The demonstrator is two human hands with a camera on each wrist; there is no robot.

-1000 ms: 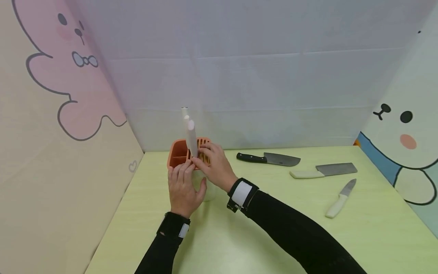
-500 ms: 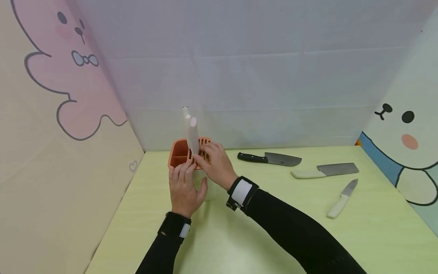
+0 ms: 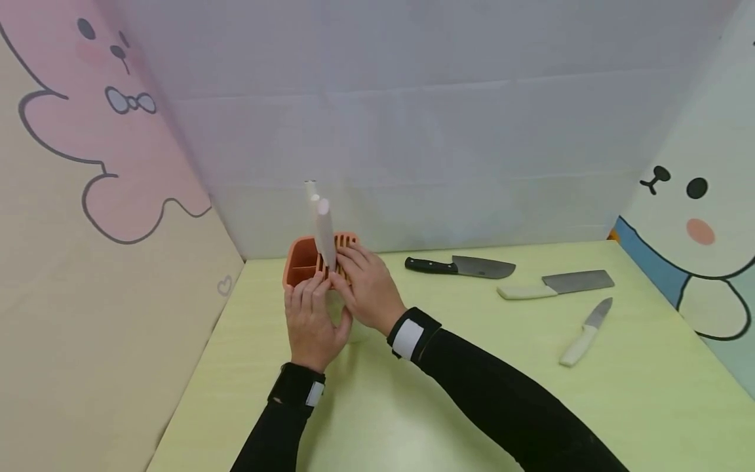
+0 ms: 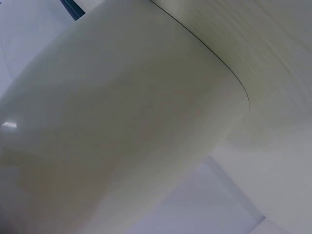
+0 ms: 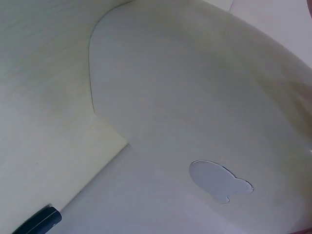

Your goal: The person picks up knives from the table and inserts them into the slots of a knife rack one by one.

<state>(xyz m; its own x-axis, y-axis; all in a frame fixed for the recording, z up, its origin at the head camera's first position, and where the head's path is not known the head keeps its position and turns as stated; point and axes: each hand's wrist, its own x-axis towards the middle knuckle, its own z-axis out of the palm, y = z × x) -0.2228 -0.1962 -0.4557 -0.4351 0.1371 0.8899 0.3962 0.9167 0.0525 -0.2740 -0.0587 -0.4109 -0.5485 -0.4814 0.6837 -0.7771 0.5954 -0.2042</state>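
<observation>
A knife holder (image 3: 301, 252) with an orange top and pale body stands at the left of the table. Three white handles (image 3: 325, 226) rise upright from its slotted part. My left hand (image 3: 312, 328) lies against the front, its fingers stretched to the rim and the thumb apart. My right hand (image 3: 370, 288) holds the slotted top at its right front, with fingers and thumb close around the base of the nearest handle. In the left wrist view, the smooth holder body (image 4: 136, 107) fills most of the picture. The right wrist view shows a rounded cutout (image 5: 214, 178) in its wall.
Right of the holder lie a black-handled knife (image 3: 460, 266), a white-handled cleaver (image 3: 554, 284) and a small white-handled knife (image 3: 586, 332), all flat on the pale green table (image 3: 448, 406). A light cloth wall (image 3: 413, 164) borders the table's back edge.
The head view has shifted slightly, so the scene sits a little further left and up. Both hands stay at the holder; my right fingers have moved slightly closer to the nearest handle.
</observation>
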